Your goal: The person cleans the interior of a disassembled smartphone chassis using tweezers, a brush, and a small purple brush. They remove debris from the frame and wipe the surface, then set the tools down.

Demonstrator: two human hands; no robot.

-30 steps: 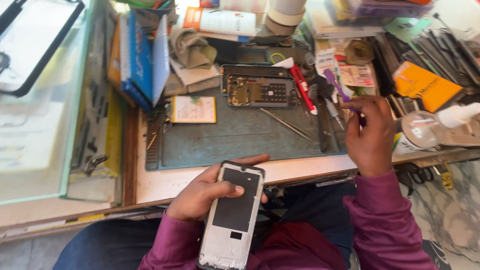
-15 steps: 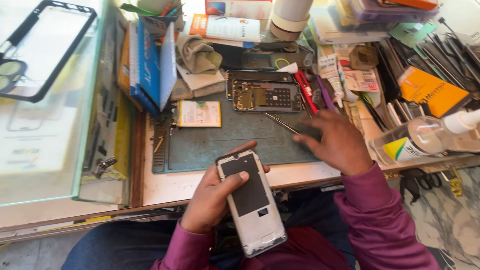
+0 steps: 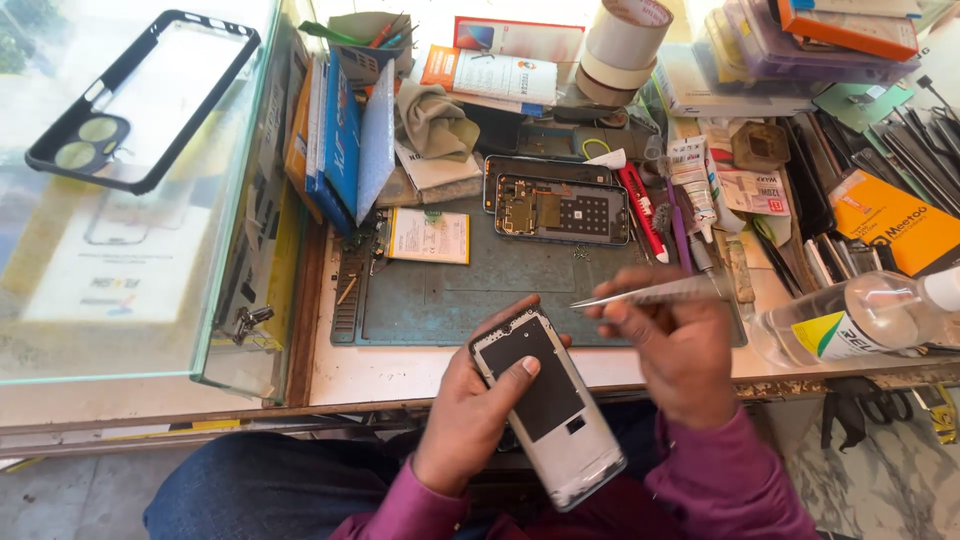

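While the left hand [image 3: 470, 410] wraps around an opened phone body [image 3: 548, 405], thumb pressed across its dark inner panel, the right hand [image 3: 680, 350] just beside it pinches metal tweezers [image 3: 650, 293], tips pointing left above the phone's top edge. Beyond both hands, a bare circuit-board phone frame [image 3: 565, 210] and a battery [image 3: 430, 235] lie on the grey work mat [image 3: 450, 300].

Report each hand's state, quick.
Left hand: closed around the opened phone.
Right hand: closed, pinching metal tweezers.
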